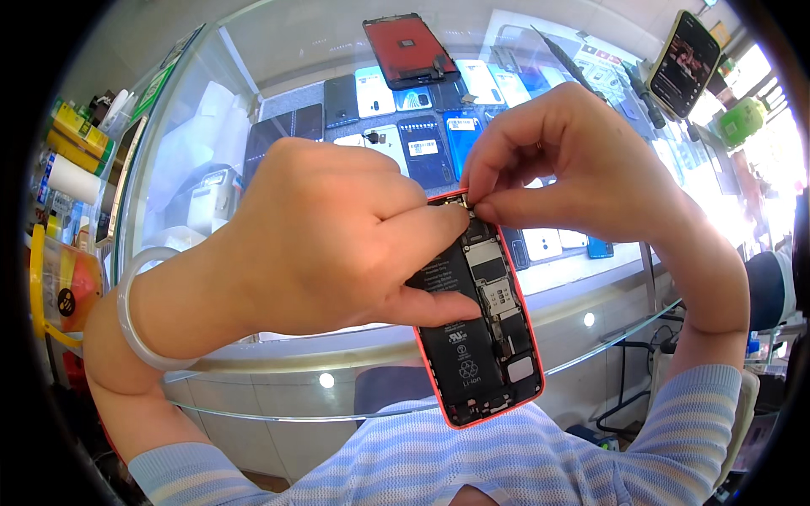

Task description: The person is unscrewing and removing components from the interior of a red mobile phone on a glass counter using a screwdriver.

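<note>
Red-framed phone: an opened phone (483,325) with its screen removed is held up in the air above the near edge of a glass counter (253,101), tilted, its top end pointing away from the person.
Inside the phone: a black battery fills the left side, and small metal shields and connectors run down the right side.
Left hand: the left hand (337,232) wraps the phone's left edge, thumb laid across the battery, fingers curled behind; it is closed around the phone and carries its weight.
Right hand: the right hand (574,160) is pinched narrow, thumb and forefinger meeting at the phone's top corner on something too small to tell.
Wrist: a pale bangle (139,308) sits on the left wrist.
Counter contents: under the glass lie rows of phones and phone backs; a loose red-backed screen panel (411,51) rests near the far edge.
Far right corner: another phone (685,63) stands propped with its screen lit.
Left edge: yellow tubes and bottles (76,135) stand in a cluster.
Step in hand, as a judgement: fine work on a part at the top of the open phone, either seating or lifting it.
Next move, as a judgement: it calls for a steady left grip and a light, precise pinch, since the part is tiny and easy to drop or bend.
</note>
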`<state>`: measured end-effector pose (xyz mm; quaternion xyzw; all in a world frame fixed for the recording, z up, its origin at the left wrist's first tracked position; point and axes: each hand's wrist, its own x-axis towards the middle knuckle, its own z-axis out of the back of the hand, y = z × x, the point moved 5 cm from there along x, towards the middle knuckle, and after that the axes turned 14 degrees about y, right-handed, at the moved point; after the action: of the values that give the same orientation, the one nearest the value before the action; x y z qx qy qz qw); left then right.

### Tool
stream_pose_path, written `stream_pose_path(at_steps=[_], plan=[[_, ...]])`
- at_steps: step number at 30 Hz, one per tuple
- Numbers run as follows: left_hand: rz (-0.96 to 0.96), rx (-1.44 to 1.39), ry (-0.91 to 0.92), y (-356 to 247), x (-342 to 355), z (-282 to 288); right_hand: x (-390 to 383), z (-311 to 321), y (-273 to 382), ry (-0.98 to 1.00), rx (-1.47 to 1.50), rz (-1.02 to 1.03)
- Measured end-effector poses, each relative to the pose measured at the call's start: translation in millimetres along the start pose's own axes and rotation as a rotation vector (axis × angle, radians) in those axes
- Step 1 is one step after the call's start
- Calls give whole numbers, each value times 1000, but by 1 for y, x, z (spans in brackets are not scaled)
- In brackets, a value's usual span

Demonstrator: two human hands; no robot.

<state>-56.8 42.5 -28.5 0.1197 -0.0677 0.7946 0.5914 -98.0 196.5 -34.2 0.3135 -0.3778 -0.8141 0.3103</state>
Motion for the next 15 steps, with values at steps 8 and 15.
stream_pose_path(at_steps=[8,15], plan=[[-5,-12,9,0,1,-1,3,3,-3,13,65,-37],[-30,-28,58,3,2,-2,1,4,0,15,-13,-29]])
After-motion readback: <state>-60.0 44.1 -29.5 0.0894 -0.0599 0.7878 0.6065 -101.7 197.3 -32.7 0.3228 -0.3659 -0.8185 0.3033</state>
